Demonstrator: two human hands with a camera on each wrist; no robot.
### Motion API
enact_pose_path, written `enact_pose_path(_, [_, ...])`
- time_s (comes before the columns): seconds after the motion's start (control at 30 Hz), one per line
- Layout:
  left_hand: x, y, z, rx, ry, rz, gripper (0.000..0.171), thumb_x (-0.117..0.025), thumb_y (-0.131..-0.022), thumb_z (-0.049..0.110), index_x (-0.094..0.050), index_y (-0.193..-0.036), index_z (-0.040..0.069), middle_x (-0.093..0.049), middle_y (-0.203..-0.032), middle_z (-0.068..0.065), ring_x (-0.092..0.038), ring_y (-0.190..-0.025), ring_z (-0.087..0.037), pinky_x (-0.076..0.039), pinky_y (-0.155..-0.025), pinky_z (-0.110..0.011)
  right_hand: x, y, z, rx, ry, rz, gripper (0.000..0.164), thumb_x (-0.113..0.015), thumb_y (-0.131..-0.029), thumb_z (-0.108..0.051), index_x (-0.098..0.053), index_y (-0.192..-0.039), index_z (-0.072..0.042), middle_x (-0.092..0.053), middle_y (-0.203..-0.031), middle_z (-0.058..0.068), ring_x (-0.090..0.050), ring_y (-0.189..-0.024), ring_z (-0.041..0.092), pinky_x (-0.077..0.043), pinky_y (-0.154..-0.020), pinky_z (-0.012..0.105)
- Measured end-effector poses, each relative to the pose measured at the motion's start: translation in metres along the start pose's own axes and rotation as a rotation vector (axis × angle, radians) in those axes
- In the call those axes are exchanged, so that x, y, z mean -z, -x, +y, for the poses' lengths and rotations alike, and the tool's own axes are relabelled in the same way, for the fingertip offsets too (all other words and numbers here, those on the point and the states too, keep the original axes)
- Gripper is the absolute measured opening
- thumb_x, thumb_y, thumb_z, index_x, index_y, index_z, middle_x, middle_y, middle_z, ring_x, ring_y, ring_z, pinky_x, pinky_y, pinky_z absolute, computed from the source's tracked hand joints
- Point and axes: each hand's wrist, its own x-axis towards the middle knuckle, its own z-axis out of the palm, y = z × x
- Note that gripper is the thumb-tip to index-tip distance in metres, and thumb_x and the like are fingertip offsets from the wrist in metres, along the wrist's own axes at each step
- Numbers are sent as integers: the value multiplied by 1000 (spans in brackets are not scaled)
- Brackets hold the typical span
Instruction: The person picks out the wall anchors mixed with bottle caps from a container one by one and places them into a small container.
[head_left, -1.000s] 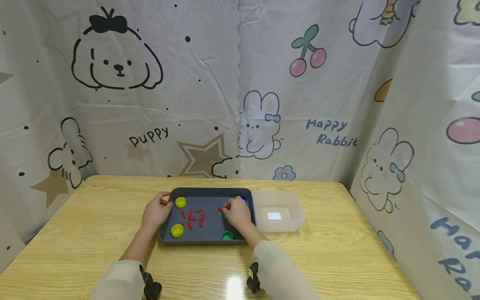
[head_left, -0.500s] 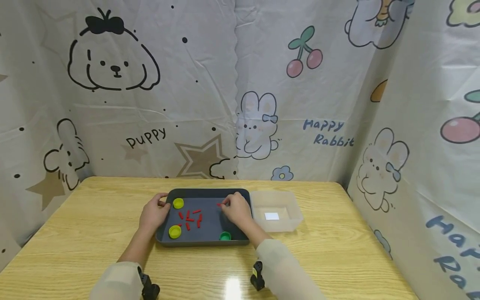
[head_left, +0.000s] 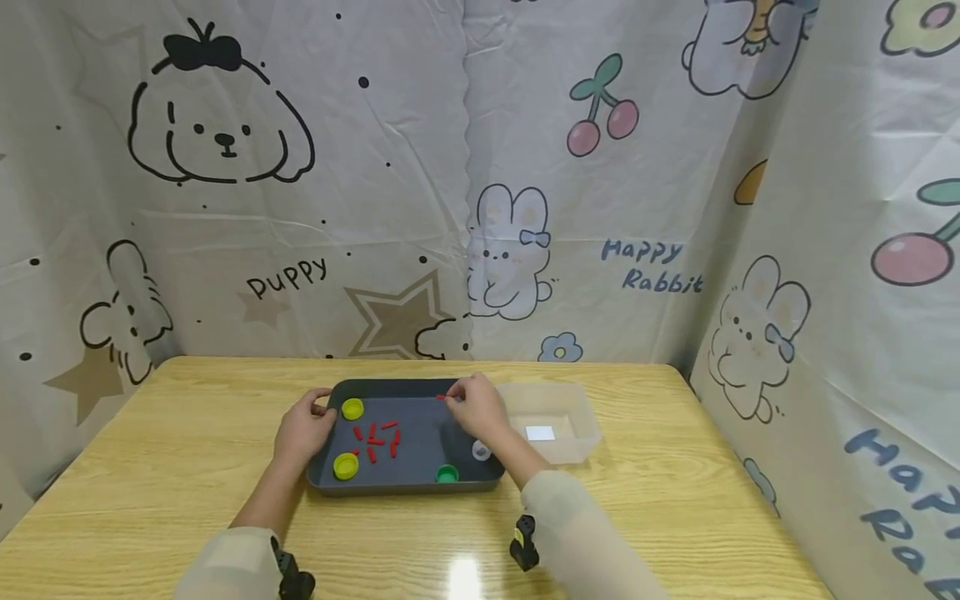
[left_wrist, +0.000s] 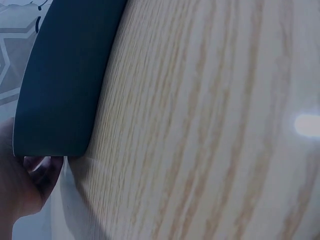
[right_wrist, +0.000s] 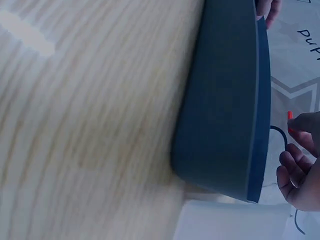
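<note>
My left hand [head_left: 303, 429] grips the left end of the dark grey tray [head_left: 405, 487], thumb at its rim and fingers bent against the outer wall. Over the tray's back right part, my right hand [head_left: 478, 408] pinches a thin red stick [head_left: 442, 397] between thumb and fingertips. The right wrist view shows that red stick [right_wrist: 290, 121] held above the tray rim, the other fingers loosely curled. Several short red sticks [head_left: 375, 442] lie scattered in the tray's left half. Two yellow round caps [head_left: 352, 408] sit near its left corners, and a green cap [head_left: 447, 474] near the front right.
A clear round piece [head_left: 482, 450] lies by the tray's right wall, partly behind my wrist. To the tray's right stands a translucent plastic box [head_left: 573, 417] with a white label. The wooden table [head_left: 675, 500] ends at a printed cloth backdrop [head_left: 405, 150].
My right hand has risen slightly toward the tray's back with the red stick. The clear piece has come into view, and the blue one is hidden. My left hand stays on the tray.
</note>
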Motion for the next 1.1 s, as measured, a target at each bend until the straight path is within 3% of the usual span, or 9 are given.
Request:
enact_pose_path(0.33, [-1, 0, -2, -15, 0, 9, 44, -52, -91, 18, -46, -133, 6, -59, -109, -23, -58, -97, -35, -44, -77, -45, 20, -1, 4, 22, 2, 7, 14, -64, -86, -22, -72, -89, -11, -59, -91, 5, -54, -77, 16, -44, -66, 30])
enact_pose_path(0.57, [-3, -3, -3, -16, 0, 15, 44, -51, -91, 17, -46, -133, 6, -60, -109, -22, -58, -97, -35, -44, -78, -45, 36, 1, 11, 12, -10, 22, 13, -65, -85, -20, -72, -89, -9, -63, -93, 6, -59, -86, 19, -48, -76, 35])
enact_pose_path(1.1, [-2, 0, 0, -18, -1, 33, 43, -51, -90, 18, -47, -132, 6, -60, -106, -21, -58, -94, -35, -44, -73, -41, 60, 4, 49, -8, 12, 66, 10, -66, -82, -19, -71, -84, -10, -60, -87, 7, -55, -79, 19, -43, -67, 32])
